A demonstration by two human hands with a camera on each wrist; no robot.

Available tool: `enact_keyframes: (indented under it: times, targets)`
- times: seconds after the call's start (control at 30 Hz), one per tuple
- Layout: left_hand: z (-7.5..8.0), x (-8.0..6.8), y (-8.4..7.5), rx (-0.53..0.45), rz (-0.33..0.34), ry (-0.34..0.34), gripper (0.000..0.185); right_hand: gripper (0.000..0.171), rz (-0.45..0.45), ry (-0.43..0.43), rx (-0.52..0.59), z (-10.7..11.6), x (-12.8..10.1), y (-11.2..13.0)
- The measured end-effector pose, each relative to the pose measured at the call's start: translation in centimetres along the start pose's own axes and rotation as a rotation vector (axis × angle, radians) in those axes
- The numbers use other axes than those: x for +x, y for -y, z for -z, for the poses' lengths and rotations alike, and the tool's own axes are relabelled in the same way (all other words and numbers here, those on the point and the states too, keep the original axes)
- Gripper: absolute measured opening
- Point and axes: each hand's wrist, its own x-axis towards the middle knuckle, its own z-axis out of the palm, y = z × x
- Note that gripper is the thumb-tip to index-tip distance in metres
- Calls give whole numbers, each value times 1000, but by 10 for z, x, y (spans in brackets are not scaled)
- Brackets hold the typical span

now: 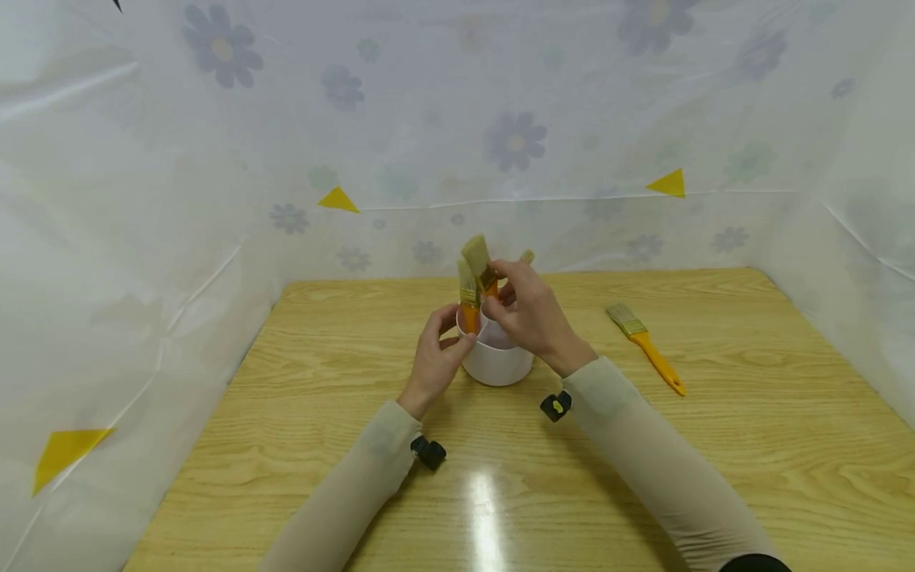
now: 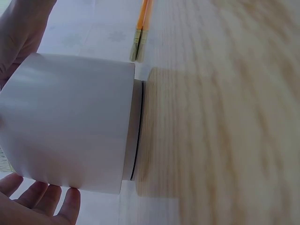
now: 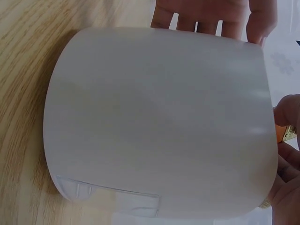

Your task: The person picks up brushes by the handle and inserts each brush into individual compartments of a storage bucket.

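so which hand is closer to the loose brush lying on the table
Right. The right hand is over the white cup, holding a brush there, on the side towards the loose brush. The left hand holds the cup's far side, further away.

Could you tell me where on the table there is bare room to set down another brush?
Bare wood lies left of the white cup and near the front table edge. It is crowded around the cup, where both hands work, and by the loose brush on the right.
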Motion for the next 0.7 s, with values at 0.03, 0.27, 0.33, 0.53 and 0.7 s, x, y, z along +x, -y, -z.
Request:
enact_keyframes:
  times: [0.03, 0.27, 0.33, 0.53, 0.7]
  targets:
    - [0, 0, 0, 0, -2, 1, 51, 48, -3, 2, -3, 0, 0, 0]
    - [0, 0, 0, -1, 3, -5, 50, 45, -20, 20, -19, -2, -3, -3]
    - [0, 0, 0, -4, 2, -3, 50, 45, -21, 23, -26, -2, -4, -3]
    - [0, 0, -1, -2, 3, 7, 51, 43, -14, 28, -70, -3, -6, -4]
    - [0, 0, -2, 0, 2, 5, 51, 43, -15, 18, -110, -4, -7, -4]
